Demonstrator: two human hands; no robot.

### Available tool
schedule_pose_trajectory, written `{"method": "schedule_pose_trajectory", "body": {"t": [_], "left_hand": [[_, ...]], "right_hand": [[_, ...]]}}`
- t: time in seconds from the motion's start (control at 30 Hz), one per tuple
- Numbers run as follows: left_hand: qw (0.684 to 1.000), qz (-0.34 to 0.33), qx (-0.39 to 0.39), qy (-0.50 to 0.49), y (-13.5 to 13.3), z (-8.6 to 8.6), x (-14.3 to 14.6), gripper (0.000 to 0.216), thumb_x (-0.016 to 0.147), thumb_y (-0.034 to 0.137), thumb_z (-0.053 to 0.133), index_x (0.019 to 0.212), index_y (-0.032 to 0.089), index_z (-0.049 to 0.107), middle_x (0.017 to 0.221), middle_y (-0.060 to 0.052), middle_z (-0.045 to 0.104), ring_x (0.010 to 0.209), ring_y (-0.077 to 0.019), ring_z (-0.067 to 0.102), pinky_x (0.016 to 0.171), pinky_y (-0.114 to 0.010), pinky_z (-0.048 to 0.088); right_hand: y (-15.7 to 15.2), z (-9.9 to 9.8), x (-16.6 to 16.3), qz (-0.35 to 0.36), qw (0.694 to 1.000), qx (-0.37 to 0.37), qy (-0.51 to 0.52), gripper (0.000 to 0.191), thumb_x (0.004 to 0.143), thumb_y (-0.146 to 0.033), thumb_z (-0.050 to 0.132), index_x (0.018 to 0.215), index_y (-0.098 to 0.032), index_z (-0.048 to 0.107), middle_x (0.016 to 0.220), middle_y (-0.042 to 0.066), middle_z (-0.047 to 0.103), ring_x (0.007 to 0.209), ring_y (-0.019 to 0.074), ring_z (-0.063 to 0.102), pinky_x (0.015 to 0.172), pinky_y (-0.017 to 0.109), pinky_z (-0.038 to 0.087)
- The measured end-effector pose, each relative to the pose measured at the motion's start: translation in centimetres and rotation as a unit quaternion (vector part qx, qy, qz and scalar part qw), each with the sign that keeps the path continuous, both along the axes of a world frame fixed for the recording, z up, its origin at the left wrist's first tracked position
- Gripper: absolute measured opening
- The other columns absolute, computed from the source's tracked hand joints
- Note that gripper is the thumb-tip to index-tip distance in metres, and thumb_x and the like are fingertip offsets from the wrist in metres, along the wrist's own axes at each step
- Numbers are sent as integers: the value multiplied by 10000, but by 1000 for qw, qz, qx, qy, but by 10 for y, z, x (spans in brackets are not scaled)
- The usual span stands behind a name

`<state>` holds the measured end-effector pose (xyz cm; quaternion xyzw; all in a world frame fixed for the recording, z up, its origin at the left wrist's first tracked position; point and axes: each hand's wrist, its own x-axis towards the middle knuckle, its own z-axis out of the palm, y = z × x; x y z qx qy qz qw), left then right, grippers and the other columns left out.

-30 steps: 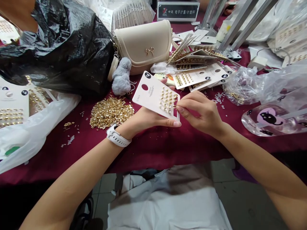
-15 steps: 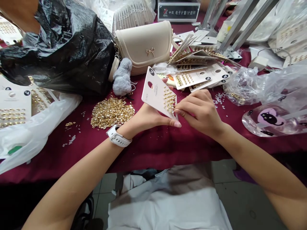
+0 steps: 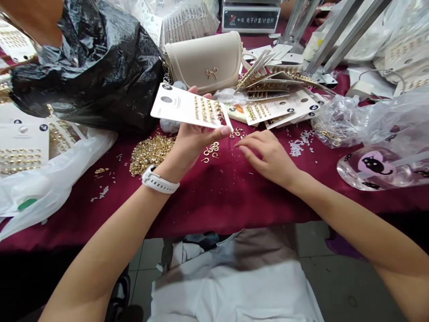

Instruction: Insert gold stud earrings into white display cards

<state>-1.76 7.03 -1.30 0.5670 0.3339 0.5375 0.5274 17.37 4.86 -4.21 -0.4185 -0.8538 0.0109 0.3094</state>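
My left hand (image 3: 196, 134) grips an earring card (image 3: 177, 105), a white card with rows of gold earrings, tilted above the table. Its thumb lies along the card's near edge and the fingers are behind it. My right hand (image 3: 268, 154) is low over the cloth with thumb and forefinger slightly apart; I see nothing between them. Close to its fingertips lie a few gold hoop earrings (image 3: 237, 133). A second loose group of gold hoops (image 3: 212, 151) lies below the card. Left of my left wrist is a heap of small gold pieces (image 3: 149, 154).
A cream handbag (image 3: 204, 60) stands behind the card, beside a black plastic bag (image 3: 100, 67). Stacked earring cards (image 3: 271, 109) lie at back right. Small clear bits (image 3: 300, 143) are scattered right of my right hand, near clear plastic bags (image 3: 335, 116). A scale (image 3: 250, 20) stands behind.
My left hand has moved left with the earring card and tilted it flatter. The right hand has come away from the card's edge and down to the cloth, and loose hoops now show.
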Motion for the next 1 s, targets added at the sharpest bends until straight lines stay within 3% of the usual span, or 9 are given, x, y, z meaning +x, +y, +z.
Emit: {"method": "schedule_pose_trajectory", "body": {"t": [0.13, 0.27, 0.43, 0.57, 0.73, 0.87, 1.0], "left_hand": [[1000, 15, 1, 19, 5, -3, -1, 1081, 553, 481, 822, 1414, 335, 185, 1500, -65, 271, 1454, -279, 169, 1142, -349, 334], [1000, -10, -3, 13, 4, -5, 2, 1064, 590, 430, 805, 1420, 280, 155, 1484, -84, 265, 1445, -288, 190, 1134, -354, 325], [999, -30, -33, -22, 3, -9, 6, 1182, 488, 406, 853, 1413, 188, 150, 1461, -150, 289, 1409, -277, 265, 1126, -329, 325], [998, -41, -40, -19, 5, -13, 8, 1213, 459, 417, 866, 1418, 190, 159, 1460, -148, 293, 1395, -283, 288, 1126, -365, 315], [997, -50, -50, -13, 4, -14, 7, 1155, 481, 393, 858, 1399, 198, 186, 1456, -141, 327, 1379, -273, 329, 1144, -387, 291], [997, -53, -59, -3, 2, -14, 7, 1159, 468, 411, 867, 1393, 205, 200, 1458, -137, 346, 1367, -273, 355, 1146, -402, 299], [996, -66, -58, -4, 0, -11, 7, 1239, 462, 411, 880, 1423, 150, 144, 1469, -180, 324, 1382, -289, 328, 1131, -380, 314]], "right_hand": [[-2, -8, -17, 38, 996, -51, -68, 397, 969, -369, 378, 1227, -212, 636, 1231, 106, 617, 1075, 242, 499, 976, 409, 387], [-5, -10, -27, 44, 987, -96, -125, 397, 959, -388, 398, 1278, -268, 601, 1392, 74, 514, 1243, 298, 371, 1067, 490, 290], [-5, -5, -20, 10, 991, -96, -98, 327, 940, -377, 434, 1083, -204, 671, 1220, 115, 594, 1109, 275, 437, 990, 454, 353], [1, -7, -11, 4, 992, -98, -74, 351, 934, -203, 374, 1180, -185, 624, 1178, 115, 621, 1020, 260, 456, 926, 442, 390], [7, -6, -2, 69, 986, -103, -110, 372, 927, -186, 381, 1187, -201, 646, 1174, 101, 643, 980, 257, 462, 893, 444, 397], [5, -1, 5, 59, 988, -62, -126, 345, 920, -204, 433, 1169, -257, 665, 1168, 66, 655, 1087, 281, 421, 946, 474, 350], [4, 3, 8, 71, 984, -47, -158, 266, 925, -267, 467, 1024, -269, 713, 1147, 46, 664, 1145, 296, 393, 985, 482, 309]]}}
